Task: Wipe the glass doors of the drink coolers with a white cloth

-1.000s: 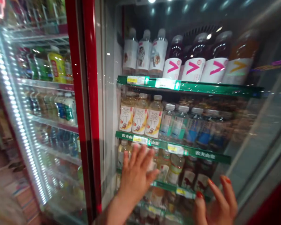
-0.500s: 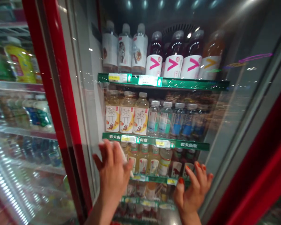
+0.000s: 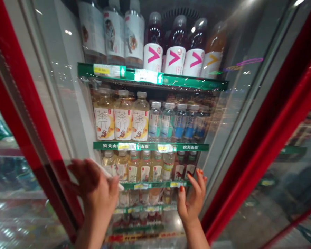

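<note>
Refrigerated drinks cabinet (image 3: 259, 138) with a glossy red door frame, viewed from the front and tilted. Smooth glass door pane (image 3: 67, 103) fills the centre; ceiling lights and coloured streaks reflect off it at 1 and 2 o'clock. Blurred lit shelving shows at 9 o'clock and 3 o'clock, too smeared by glass to resolve.

Inside, green shelf rails (image 3: 150, 79) carry white and yellow price tags. Top shelf, 12 o'clock: plastic bottles with pink chevron labels (image 3: 175, 46) beside white-sleeved bottles (image 3: 114, 31). Next shelf down: ribbed amber tea bottles (image 3: 123, 119), and clear water bottles (image 3: 180, 121) to their right. Lower rows are smaller and partly hidden behind the hands.

Left hand (image 3: 93, 186), 7 o'clock: fingers curled and closed over a soft white cloth (image 3: 108, 174), which sticks out past the fingertips, pressed to the pane close to the red frame's inner edge. Right hand (image 3: 191, 202), 5 o'clock: fingers spread open, painted red nails, tips apparently flat on the glass, not holding anything.
</note>
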A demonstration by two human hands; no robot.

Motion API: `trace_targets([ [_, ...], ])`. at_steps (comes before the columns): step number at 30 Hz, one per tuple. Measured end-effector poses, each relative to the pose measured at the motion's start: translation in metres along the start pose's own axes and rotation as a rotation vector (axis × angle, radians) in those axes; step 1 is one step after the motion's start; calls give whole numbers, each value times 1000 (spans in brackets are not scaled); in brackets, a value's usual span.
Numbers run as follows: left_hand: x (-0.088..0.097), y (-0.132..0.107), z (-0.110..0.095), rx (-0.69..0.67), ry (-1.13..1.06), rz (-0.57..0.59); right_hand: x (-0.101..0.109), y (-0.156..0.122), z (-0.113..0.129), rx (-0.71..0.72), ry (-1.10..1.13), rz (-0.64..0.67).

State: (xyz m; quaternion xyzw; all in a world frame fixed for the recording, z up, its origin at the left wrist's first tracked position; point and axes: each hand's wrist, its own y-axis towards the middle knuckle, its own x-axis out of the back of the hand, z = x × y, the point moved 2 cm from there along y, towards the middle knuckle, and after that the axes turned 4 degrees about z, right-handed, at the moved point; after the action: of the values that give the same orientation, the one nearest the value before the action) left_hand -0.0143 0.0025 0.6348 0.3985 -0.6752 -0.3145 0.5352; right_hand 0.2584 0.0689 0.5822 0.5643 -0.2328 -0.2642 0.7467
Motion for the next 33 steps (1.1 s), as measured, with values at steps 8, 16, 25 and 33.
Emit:
trace_targets([
  [8,-1,27,-99,-286,-229,-18,-9,-20,96,44,272,167],
  [16,22,0,-40,-368,-490,-7,-40,6,90,280,-118,455],
  [25,-14,-8,12,-271,21,-165,17,60,20,-17,-479,-43],
  [33,-16,-11,12,-255,5,-177,29,117,30,57,-467,-151],
])
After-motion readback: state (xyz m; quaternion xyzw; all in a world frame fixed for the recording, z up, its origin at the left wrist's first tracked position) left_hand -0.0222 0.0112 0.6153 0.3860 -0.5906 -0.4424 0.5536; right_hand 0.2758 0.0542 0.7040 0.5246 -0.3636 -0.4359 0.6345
